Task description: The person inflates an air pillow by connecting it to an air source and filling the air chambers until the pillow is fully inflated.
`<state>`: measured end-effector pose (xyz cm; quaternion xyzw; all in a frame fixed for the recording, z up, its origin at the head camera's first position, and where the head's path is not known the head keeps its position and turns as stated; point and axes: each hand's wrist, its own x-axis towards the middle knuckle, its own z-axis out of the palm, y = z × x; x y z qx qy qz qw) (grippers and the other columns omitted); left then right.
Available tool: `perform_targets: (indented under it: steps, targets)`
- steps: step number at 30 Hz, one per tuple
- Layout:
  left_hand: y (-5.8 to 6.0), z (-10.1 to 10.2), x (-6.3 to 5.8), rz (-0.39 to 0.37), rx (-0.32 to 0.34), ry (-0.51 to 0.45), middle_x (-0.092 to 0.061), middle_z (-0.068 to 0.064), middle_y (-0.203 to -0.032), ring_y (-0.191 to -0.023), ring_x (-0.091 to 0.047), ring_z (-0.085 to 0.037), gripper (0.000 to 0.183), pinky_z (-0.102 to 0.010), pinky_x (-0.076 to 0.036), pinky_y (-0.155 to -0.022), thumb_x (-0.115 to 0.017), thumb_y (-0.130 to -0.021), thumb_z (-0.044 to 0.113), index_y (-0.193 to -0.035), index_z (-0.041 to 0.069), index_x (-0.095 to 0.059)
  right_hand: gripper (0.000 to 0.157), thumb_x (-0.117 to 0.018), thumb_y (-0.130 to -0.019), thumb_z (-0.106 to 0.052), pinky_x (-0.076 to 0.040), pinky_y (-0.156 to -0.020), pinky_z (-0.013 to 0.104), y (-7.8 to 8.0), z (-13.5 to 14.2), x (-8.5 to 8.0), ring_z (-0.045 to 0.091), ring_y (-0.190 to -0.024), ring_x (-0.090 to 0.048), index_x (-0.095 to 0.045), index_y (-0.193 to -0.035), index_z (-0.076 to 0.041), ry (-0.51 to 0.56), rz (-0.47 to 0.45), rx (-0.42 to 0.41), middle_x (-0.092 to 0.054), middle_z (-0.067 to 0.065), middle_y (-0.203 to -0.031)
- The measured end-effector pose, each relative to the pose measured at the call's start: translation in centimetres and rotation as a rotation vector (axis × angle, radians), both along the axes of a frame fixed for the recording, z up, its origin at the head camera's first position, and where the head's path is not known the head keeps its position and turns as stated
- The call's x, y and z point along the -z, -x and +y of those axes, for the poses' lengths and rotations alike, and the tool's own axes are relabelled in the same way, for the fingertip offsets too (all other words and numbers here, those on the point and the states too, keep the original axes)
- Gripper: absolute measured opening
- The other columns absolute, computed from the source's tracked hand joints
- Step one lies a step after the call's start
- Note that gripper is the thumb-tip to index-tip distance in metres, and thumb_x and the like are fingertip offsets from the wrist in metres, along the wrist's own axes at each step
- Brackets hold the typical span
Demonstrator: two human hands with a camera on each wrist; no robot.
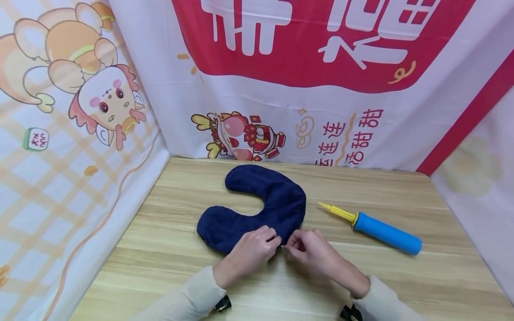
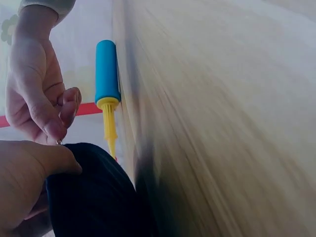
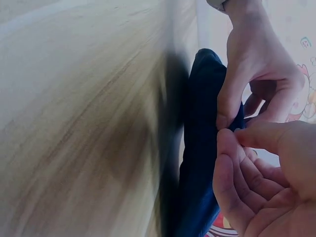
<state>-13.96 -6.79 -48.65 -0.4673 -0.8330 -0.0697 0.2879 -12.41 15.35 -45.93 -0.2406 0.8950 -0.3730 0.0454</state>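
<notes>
A navy U-shaped neck pillow (image 1: 281, 196) lies on the table with its opening toward the left. My left hand (image 1: 254, 245) grips its near edge, thumb on the outer side, as the left wrist view shows of the dark fabric (image 2: 94, 192). Right beside it, my right hand (image 1: 311, 249) pinches a small shiny zipper pull (image 1: 282, 245) at the pillow's edge between thumb and index finger. In the right wrist view both hands' fingertips nearly meet at the fabric, and the pull is mostly hidden by the fingers.
To the right on the wooden table (image 1: 401, 281) lies a blue hand pump (image 1: 387, 234) with a yellow nozzle (image 1: 339, 211) pointing at the pillow. Printed cloths hang at the back (image 1: 289, 120) and along the left side (image 1: 60, 187).
</notes>
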Motion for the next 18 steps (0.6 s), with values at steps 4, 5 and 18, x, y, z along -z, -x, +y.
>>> perform_targets:
  steps: [4,5,18]
  targets:
    - [0.2,-0.5,0.3,0.002,0.032,0.003,-0.065,0.005,-0.089,-0.076,-0.058,-0.010,0.008,-0.021,-0.055,-0.066,-0.078,-0.091,0.007,-0.092,0.014,-0.076,0.010,-0.074,-0.096,-0.006,-0.054,-0.058,0.018,0.2,0.1,0.5,-0.007,-0.064,-0.059,-0.073,-0.086,-0.010,0.010,-0.016,-0.013,-0.072,-0.007,-0.074]
    - [0.4,-0.7,0.3,-0.007,0.041,0.002,-0.066,0.005,-0.089,-0.077,-0.058,-0.010,0.008,-0.021,-0.055,-0.067,-0.077,-0.091,0.006,-0.092,0.014,-0.076,0.010,-0.074,-0.096,-0.006,-0.054,-0.057,0.018,0.3,0.2,0.7,-0.007,-0.064,-0.059,-0.073,-0.086,-0.010,0.010,-0.023,-0.010,-0.071,-0.006,-0.074]
    - [1.0,-3.7,-0.6,-0.064,-0.073,-0.014,-0.068,0.000,-0.094,-0.083,-0.062,-0.016,0.021,-0.027,-0.058,-0.070,-0.084,-0.083,0.012,-0.102,0.011,-0.076,0.011,-0.076,-0.097,-0.012,-0.054,-0.056,0.020,2.8,-0.6,1.3,-0.001,-0.062,-0.059,-0.073,-0.086,-0.013,0.064,-0.001,0.047,-0.071,-0.008,-0.074]
